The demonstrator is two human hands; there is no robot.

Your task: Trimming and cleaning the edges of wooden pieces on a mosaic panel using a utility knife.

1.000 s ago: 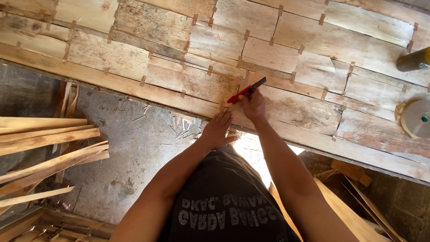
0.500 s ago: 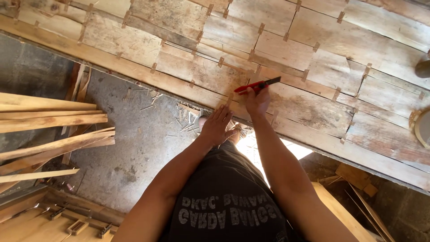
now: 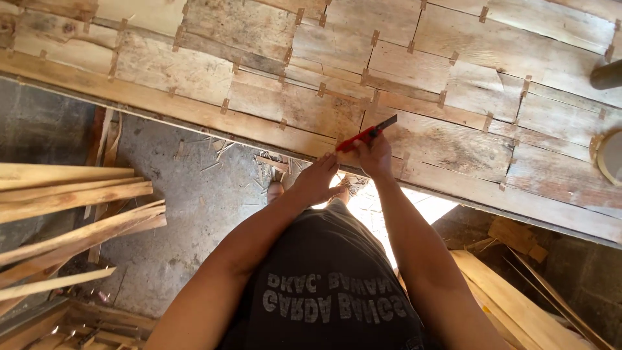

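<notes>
My right hand (image 3: 372,157) grips a red utility knife (image 3: 366,133) with a dark blade, its tip resting on a panel of woven pale wooden slats (image 3: 272,104) that lies across a long wooden edge board (image 3: 162,100). My left hand (image 3: 316,181) is just below the panel's near edge, fingers together and pressed toward the board beside the knife hand, holding nothing I can see. Both forearms reach up from my dark printed shirt (image 3: 324,285).
A stack of long split wooden strips (image 3: 71,214) juts in from the left over the grey concrete floor (image 3: 188,220). More planks (image 3: 512,304) lie at the lower right. A round pale object (image 3: 610,155) and a dark cylinder (image 3: 606,74) sit on the panel's right edge.
The view has shifted slightly, so the panel and hands sit a little lower right. The knife stays at the same spot on the slats; both hands hold their positions.
</notes>
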